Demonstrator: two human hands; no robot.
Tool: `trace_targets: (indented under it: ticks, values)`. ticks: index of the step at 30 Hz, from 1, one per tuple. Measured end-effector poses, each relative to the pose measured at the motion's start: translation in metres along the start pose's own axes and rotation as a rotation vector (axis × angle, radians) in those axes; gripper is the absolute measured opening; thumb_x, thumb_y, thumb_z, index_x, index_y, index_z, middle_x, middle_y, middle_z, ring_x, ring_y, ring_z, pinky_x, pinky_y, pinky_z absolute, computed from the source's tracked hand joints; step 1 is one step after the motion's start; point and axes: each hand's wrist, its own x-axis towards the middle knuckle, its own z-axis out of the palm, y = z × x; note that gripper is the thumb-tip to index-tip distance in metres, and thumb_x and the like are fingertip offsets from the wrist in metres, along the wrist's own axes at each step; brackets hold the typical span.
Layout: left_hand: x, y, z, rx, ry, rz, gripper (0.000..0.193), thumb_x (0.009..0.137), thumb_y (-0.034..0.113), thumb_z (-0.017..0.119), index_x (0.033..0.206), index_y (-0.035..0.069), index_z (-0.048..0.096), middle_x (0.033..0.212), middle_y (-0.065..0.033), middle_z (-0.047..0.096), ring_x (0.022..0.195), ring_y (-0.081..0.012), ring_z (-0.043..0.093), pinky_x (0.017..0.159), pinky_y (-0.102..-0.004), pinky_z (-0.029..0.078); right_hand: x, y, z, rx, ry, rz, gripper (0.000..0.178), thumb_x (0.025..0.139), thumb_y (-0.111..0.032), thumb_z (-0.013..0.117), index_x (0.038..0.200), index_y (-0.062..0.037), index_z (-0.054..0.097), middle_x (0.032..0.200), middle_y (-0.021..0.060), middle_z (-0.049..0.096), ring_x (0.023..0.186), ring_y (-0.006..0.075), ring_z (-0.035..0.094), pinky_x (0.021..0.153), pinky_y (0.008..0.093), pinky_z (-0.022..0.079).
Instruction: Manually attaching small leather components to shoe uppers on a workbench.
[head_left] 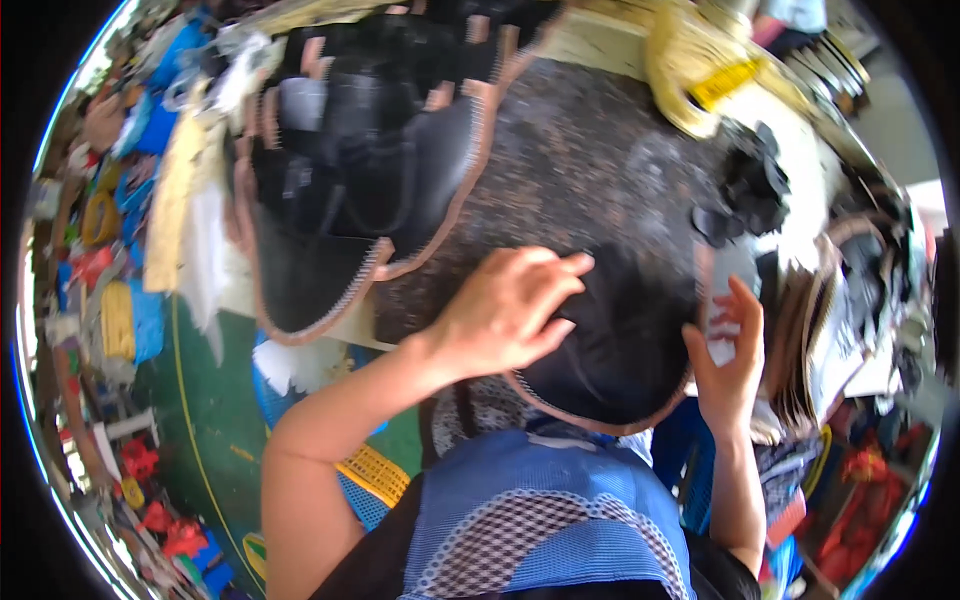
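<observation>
1. Head view: a black, curved, leather-like panel (620, 350) with a pinkish-brown toothed border lies on a dark, scuffed tabletop (560, 140), its rounded end toward the wearer. I take it as the centre of my clock dial.

2. At nine to ten o'clock, the bare left hand (505, 310) reaches over the panel's side, thumb apart from the fingers. I read its grip as released; whether the fingertips press the panel, I cannot tell.

3. At three to four o'clock, the bare right hand (728, 365) stands at the opposite edge, fingers spread and thumb toward the border. That grip, too, looks loose to me; contact with the edge is unclear.

4. At ten o'clock, I see larger glossy black pieces (350, 190) with the same toothed edging, overlapping each other.

5. At one to two o'clock sits a crumpled heap of black scraps (752, 185); nearer twelve, a pale-yellow coiled band (665, 75).

6. At three o'clock, beyond the right hand, stand stacked brown-edged panels (800, 350). Between six and seven, a blue mesh-patterned garment (550, 510) covers the wearer's front.
</observation>
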Motion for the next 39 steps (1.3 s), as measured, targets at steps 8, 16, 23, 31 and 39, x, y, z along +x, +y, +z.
trace_targets:
  ticks: [8, 16, 23, 31, 39]
  values:
    - [0.026, -0.012, -0.019, -0.123, -0.125, -0.018, 0.096, 0.077, 0.015, 0.081, 0.158, 0.005, 0.031, 0.137, -0.0092, 0.064, 0.121, -0.0297, 0.059, 0.110, -0.0426, 0.042, 0.040, -0.025, 0.019, -0.191, -0.232, -0.657, 0.031, 0.079, -0.004, 0.081, 0.109, -0.0048, 0.072, 0.098, 0.0087, 0.068, 0.082, 0.0277, 0.070, 0.075, 0.0364, 0.059]
    - [0.017, -0.009, -0.011, -0.090, -0.102, -0.043, 0.091, 0.080, 0.021, 0.079, 0.157, 0.006, 0.034, 0.138, -0.0095, 0.062, 0.122, -0.0303, 0.056, 0.110, -0.0444, 0.042, 0.080, -0.013, 0.036, -0.224, -0.492, -0.893, 0.026, 0.078, -0.008, 0.077, 0.102, -0.0026, 0.072, 0.090, 0.0069, 0.064, 0.077, 0.0229, 0.068, 0.064, 0.0357, 0.058]
    - [0.025, -0.012, -0.013, -0.020, -0.128, -0.005, 0.086, 0.078, 0.026, 0.078, 0.153, 0.005, 0.043, 0.133, -0.0107, 0.061, 0.122, -0.0311, 0.055, 0.109, -0.0449, 0.043, 0.089, -0.021, 0.042, -0.487, -0.465, -1.302, 0.025, 0.072, -0.013, 0.071, 0.092, 0.0007, 0.066, 0.080, 0.0056, 0.053, 0.066, 0.0172, 0.063, 0.053, 0.0293, 0.055]
    - [0.020, -0.015, -0.010, -0.047, -0.101, -0.031, 0.088, 0.076, 0.026, 0.079, 0.154, 0.006, 0.043, 0.135, -0.0093, 0.060, 0.121, -0.0301, 0.055, 0.110, -0.0446, 0.043, 0.099, -0.022, 0.041, -0.278, -0.517, -1.169, 0.022, 0.076, -0.009, 0.073, 0.095, -0.0009, 0.065, 0.078, 0.0051, 0.052, 0.064, 0.0178, 0.063, 0.051, 0.0325, 0.054]
    - [0.029, -0.015, -0.009, -0.057, -0.113, -0.014, 0.065, 0.077, 0.029, 0.080, 0.135, 0.007, 0.062, 0.124, -0.0067, 0.062, 0.116, -0.0283, 0.057, 0.105, -0.0429, 0.046, 0.104, -0.024, 0.049, -0.404, -0.584, -1.280, 0.021, 0.075, -0.009, 0.075, 0.093, -0.0015, 0.065, 0.079, 0.0054, 0.057, 0.059, 0.0167, 0.062, 0.049, 0.0302, 0.052]
